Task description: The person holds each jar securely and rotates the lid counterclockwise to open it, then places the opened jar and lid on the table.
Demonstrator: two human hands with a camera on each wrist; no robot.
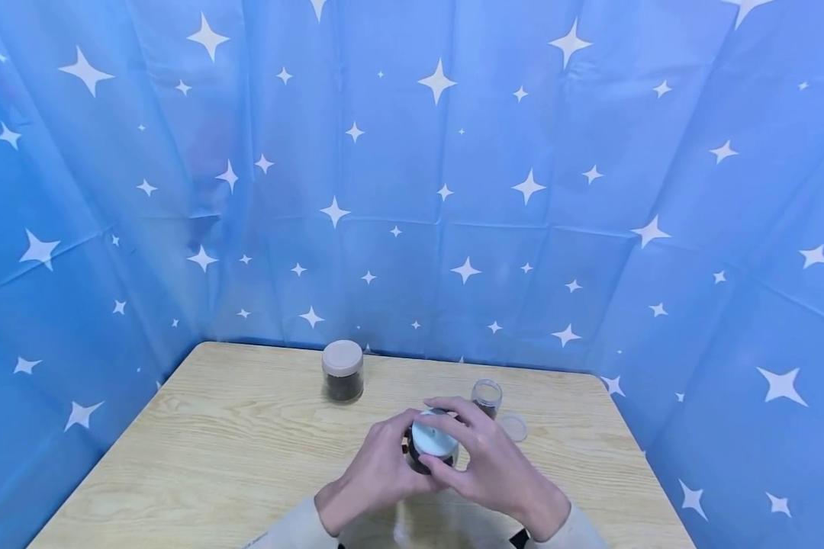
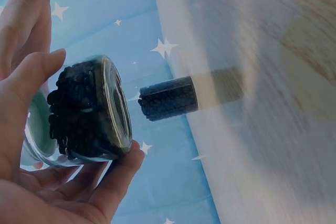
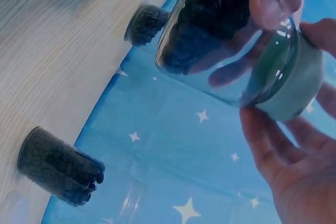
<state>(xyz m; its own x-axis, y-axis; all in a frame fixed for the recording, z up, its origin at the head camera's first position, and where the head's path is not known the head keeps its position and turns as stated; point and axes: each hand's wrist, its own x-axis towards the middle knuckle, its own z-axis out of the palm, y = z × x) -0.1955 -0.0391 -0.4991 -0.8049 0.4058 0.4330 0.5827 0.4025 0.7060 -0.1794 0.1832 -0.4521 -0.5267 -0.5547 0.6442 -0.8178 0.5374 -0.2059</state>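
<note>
A glass jar [image 3: 210,30] partly filled with dark, bean-like pieces is held above the table between my two hands. My left hand [image 1: 384,465] grips its glass body, thumb on one side and fingers on the other in the left wrist view. A pale teal lid [image 1: 432,436] sits at the jar's mouth. Around the lid curl the thumb and fingers of my right hand [image 1: 484,457]. How tightly the lid is seated cannot be made out.
Toward the table's back edge stands a jar [image 1: 343,377] with a pale lid and dark contents. An uncapped glass jar [image 1: 487,398] with dark pieces is beyond my right hand, a clear lid [image 1: 515,428] lying beside it. A blue star-patterned curtain [image 1: 398,168] surrounds the wooden table [image 1: 199,450].
</note>
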